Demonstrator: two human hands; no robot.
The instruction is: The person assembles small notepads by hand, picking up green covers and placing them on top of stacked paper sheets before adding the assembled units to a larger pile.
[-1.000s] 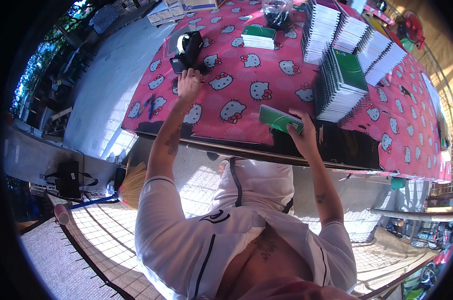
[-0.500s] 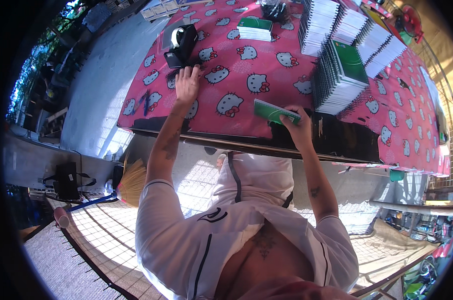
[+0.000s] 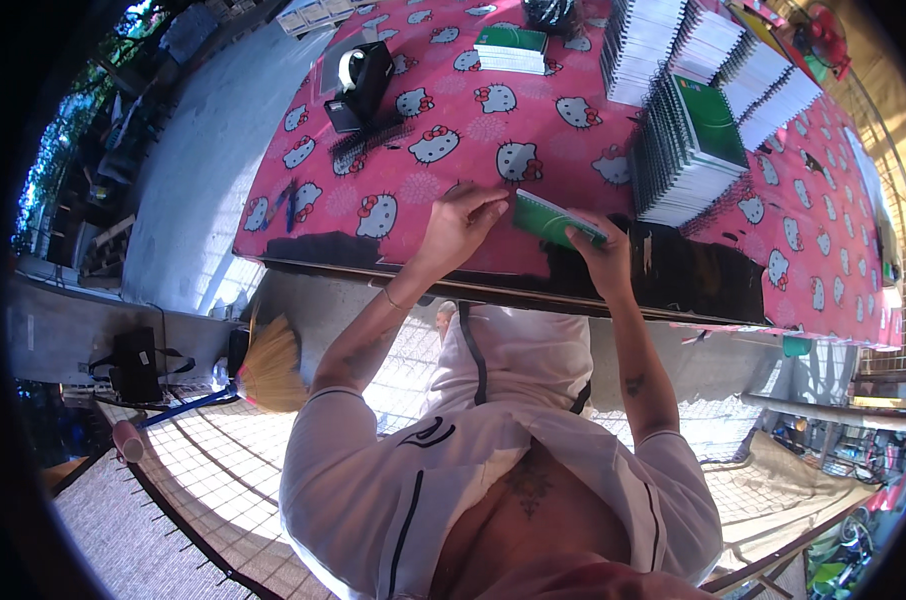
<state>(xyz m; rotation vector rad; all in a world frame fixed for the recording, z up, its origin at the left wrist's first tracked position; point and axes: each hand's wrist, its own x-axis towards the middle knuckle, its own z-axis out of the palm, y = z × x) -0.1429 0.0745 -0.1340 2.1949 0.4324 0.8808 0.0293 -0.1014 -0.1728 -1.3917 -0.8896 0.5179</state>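
1. The right hand grips a small green notebook by its right end, fingers closed over the cover, holding it just above the near edge of the worktop.
2. The left hand sits just to the left of the notebook, fingers curled and narrow, the fingertips at or almost at the notebook's left end; whether they actually touch it is too fine to tell.
3. The notebook's long axis runs roughly left to right across the view, tilted a little so the left end lies farther from the person than the right end. It lies between the two hands, so the right hand carries it and the left hand is the free one closest to its open end.
4. Farther back and to the right stands a stack of spiral notebooks with a green cover on top, well apart from the hands.
5. Far left on the pink patterned cloth sits a black tape dispenser, with a smaller pile of green notebooks behind.
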